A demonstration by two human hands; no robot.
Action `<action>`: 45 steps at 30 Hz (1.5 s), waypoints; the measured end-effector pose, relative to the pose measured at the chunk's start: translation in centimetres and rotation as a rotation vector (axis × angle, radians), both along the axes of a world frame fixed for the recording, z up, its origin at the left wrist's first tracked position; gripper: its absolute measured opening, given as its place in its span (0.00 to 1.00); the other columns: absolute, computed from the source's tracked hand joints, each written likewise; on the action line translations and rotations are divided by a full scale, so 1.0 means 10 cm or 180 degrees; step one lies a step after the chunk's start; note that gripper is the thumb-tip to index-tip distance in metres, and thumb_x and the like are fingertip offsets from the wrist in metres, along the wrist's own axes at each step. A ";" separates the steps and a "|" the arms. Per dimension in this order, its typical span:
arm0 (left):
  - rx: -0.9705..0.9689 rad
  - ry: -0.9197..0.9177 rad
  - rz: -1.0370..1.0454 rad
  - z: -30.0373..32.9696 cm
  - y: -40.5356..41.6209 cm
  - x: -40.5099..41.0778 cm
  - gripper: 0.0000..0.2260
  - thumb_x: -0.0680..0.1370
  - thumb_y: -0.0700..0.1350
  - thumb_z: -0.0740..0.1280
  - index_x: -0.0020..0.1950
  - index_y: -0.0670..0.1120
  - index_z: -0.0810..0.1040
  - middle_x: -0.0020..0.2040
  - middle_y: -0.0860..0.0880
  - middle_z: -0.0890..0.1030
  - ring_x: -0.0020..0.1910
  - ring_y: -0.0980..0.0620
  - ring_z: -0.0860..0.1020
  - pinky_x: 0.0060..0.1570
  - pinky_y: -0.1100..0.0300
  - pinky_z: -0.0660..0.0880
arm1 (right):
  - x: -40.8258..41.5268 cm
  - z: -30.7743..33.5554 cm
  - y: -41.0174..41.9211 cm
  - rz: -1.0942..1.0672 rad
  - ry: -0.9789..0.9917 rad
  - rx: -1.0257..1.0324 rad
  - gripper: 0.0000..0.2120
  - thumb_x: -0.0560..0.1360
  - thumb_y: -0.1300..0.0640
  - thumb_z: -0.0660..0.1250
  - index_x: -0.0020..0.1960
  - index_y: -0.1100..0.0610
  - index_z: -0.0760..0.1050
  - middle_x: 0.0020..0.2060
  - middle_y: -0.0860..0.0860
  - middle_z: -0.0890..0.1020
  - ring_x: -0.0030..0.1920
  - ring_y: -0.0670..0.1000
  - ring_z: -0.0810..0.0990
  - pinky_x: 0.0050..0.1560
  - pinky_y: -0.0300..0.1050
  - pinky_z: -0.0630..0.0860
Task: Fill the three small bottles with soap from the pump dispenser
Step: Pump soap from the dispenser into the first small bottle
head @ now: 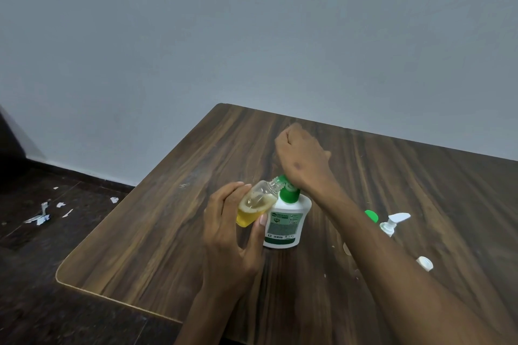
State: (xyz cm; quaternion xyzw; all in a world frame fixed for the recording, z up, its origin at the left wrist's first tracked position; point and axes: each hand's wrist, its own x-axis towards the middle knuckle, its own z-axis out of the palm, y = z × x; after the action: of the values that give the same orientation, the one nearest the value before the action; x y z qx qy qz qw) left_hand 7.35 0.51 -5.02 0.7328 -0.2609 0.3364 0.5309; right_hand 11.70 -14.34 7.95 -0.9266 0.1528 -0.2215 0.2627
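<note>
A white pump dispenser (285, 223) with a green pump head stands upright near the middle of the wooden table (157, 232). My right hand (304, 161) is closed into a fist and its heel rests on the green pump head. My left hand (232, 221) grips a small clear bottle (256, 204), tilted so its open neck sits right at the green nozzle. Yellow soap lies in the bottle's lower part. The other small bottles are mostly hidden behind my right forearm.
To the right lie a green-topped item (372, 216), a white pump head (393, 223) and a small white cap (424, 263). The table's left edge is close to my left hand. Paper scraps (44, 213) litter the dark floor at left.
</note>
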 end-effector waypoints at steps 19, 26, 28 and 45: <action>0.0025 0.0024 -0.0008 0.01 0.00 -0.01 0.19 0.81 0.48 0.69 0.69 0.40 0.80 0.66 0.46 0.79 0.67 0.47 0.78 0.66 0.54 0.76 | 0.06 -0.04 -0.02 0.0003 0.0050 -0.0189 0.10 0.78 0.53 0.52 0.41 0.52 0.68 0.39 0.49 0.77 0.41 0.50 0.75 0.51 0.55 0.64; 0.0032 0.0032 -0.0021 0.00 0.00 0.00 0.19 0.81 0.48 0.69 0.69 0.40 0.80 0.66 0.46 0.79 0.67 0.47 0.78 0.66 0.54 0.77 | 0.07 -0.06 -0.03 0.0016 0.0092 -0.0152 0.11 0.79 0.52 0.52 0.42 0.52 0.68 0.41 0.49 0.77 0.42 0.50 0.74 0.52 0.56 0.63; 0.0019 0.0028 -0.0014 0.00 0.00 0.00 0.19 0.81 0.48 0.69 0.69 0.40 0.80 0.66 0.46 0.79 0.67 0.47 0.78 0.66 0.54 0.76 | 0.06 -0.05 -0.03 0.0038 0.0060 -0.0162 0.10 0.79 0.52 0.51 0.43 0.52 0.68 0.43 0.49 0.76 0.43 0.50 0.74 0.52 0.55 0.62; 0.0014 0.0044 -0.0061 -0.02 0.00 0.00 0.19 0.81 0.47 0.70 0.70 0.41 0.79 0.67 0.46 0.79 0.68 0.47 0.78 0.63 0.44 0.78 | 0.04 -0.03 -0.02 0.0091 0.0249 -0.0198 0.11 0.80 0.53 0.52 0.41 0.52 0.68 0.42 0.49 0.78 0.42 0.49 0.74 0.51 0.55 0.61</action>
State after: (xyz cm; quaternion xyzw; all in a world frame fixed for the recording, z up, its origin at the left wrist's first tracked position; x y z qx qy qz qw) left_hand 7.33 0.51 -5.21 0.7337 -0.2648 0.3256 0.5343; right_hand 12.14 -14.57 7.63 -0.9444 0.1426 -0.1860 0.2308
